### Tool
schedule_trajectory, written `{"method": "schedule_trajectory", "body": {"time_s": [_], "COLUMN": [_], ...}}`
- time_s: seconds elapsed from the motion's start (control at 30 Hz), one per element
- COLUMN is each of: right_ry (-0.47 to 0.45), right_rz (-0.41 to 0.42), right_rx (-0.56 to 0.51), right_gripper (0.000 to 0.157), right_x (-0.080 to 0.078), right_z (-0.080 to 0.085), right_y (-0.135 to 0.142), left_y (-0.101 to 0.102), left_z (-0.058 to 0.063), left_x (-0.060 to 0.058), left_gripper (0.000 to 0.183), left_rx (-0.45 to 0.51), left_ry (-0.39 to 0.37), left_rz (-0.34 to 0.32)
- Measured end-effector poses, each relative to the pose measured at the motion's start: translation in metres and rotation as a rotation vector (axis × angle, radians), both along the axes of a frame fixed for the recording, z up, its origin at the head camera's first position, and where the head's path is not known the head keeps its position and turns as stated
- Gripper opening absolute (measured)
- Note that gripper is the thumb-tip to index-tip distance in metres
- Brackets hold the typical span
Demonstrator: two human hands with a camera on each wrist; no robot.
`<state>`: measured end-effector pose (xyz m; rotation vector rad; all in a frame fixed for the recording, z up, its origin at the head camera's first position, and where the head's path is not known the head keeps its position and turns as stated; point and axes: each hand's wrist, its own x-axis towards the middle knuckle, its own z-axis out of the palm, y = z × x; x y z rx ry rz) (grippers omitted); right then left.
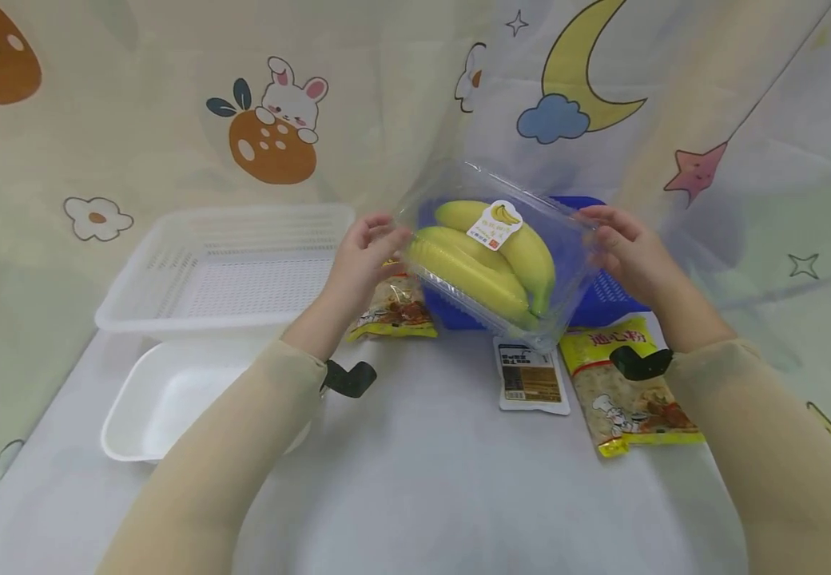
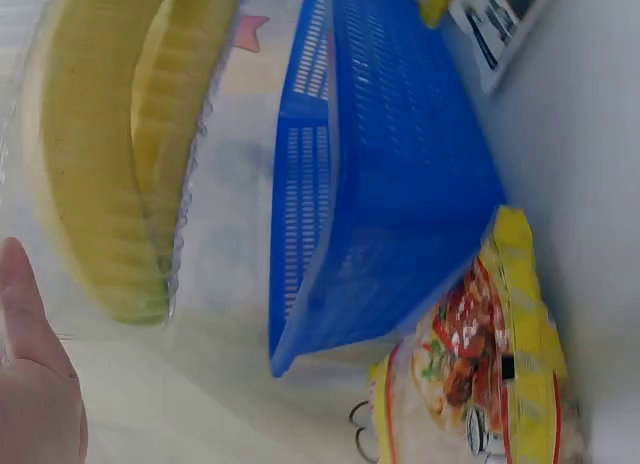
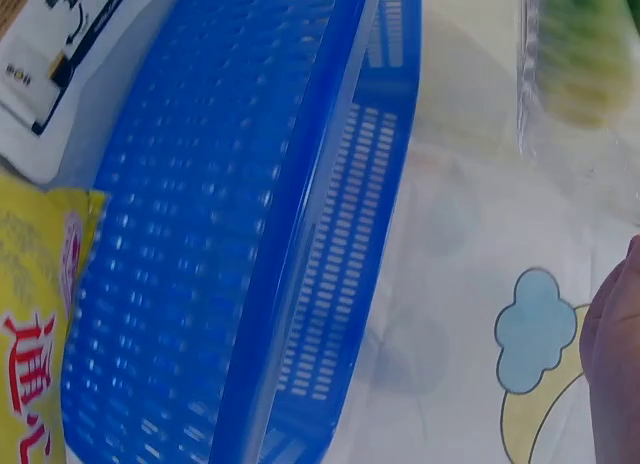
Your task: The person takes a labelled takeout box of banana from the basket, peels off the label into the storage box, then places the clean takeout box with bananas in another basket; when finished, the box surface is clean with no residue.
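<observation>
A clear plastic box [image 1: 570,275] of yellow bananas [image 1: 462,275], with a white banana sticker [image 1: 495,225] showing, is held up between both hands. My left hand [image 1: 358,263] grips its left edge and my right hand [image 1: 634,254] pinches the right edge, thumbs toward me. Behind and below it stands a blue perforated basket [image 1: 606,302], largely covered by the box in the head view. From the left wrist, the bananas [image 2: 90,134] appear raised beside the basket [image 2: 410,154]; the right wrist view shows the basket [image 3: 220,184] standing apart from the box.
A white perforated basket [image 1: 257,323] stands at the back left, with a white tub [image 1: 128,435] in front. One yellow food bag [image 1: 397,307] lies left of the blue basket. A small white pouch [image 1: 530,375] and another yellow bag [image 1: 634,391] lie before it.
</observation>
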<state>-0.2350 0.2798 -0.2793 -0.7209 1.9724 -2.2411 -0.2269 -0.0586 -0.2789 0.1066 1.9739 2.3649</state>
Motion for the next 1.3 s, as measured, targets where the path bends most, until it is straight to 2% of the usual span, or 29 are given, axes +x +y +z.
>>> {"method": "schedule_trajectory", "body": {"time_s": [0.1, 0.27, 0.37, 0.53, 0.6, 0.7, 0.8, 0.93, 1.13, 1.3], "right_ry": [-0.006, -0.02, -0.025, -0.039, -0.038, 0.0, 0.044, 0.054, 0.038, 0.086], "right_rz": [0.017, 0.011, 0.015, 0.034, 0.02, -0.002, -0.04, -0.062, -0.059, 0.014], "right_rx": [-0.006, 0.058, 0.08, 0.127, 0.185, 0.332, 0.522, 0.682, 0.782, 0.792], "right_gripper": [0.025, 0.03, 0.033, 0.041, 0.043, 0.047, 0.048, 0.05, 0.051, 0.049], "right_x": [0.002, 0.006, 0.007, 0.007, 0.007, 0.007, 0.009, 0.014, 0.025, 0.032], "right_z": [0.0, 0.001, 0.002, 0.004, 0.004, 0.004, 0.004, 0.007, 0.012, 0.007], "right_y": [-0.002, -0.005, -0.008, -0.012, -0.013, -0.015, -0.018, -0.025, -0.036, -0.043], "left_y": [-0.005, -0.013, -0.018, -0.027, -0.03, -0.034, -0.039, -0.046, -0.05, -0.052], "left_z": [-0.001, -0.004, -0.006, -0.007, -0.007, -0.007, -0.007, -0.008, -0.011, -0.021], "left_x": [0.008, 0.019, 0.025, 0.037, 0.041, 0.048, 0.056, 0.068, 0.09, 0.114], "left_gripper": [0.043, 0.048, 0.055, 0.064, 0.064, 0.063, 0.064, 0.065, 0.066, 0.068], "left_rx": [-0.06, -0.166, -0.239, -0.372, -0.423, -0.465, -0.501, -0.534, -0.534, -0.552], "left_ry": [0.018, 0.031, 0.064, 0.126, 0.129, 0.111, 0.091, 0.047, -0.02, -0.063], "left_rz": [-0.011, 0.008, 0.01, -0.022, -0.033, -0.051, -0.067, -0.072, -0.05, -0.019]}}
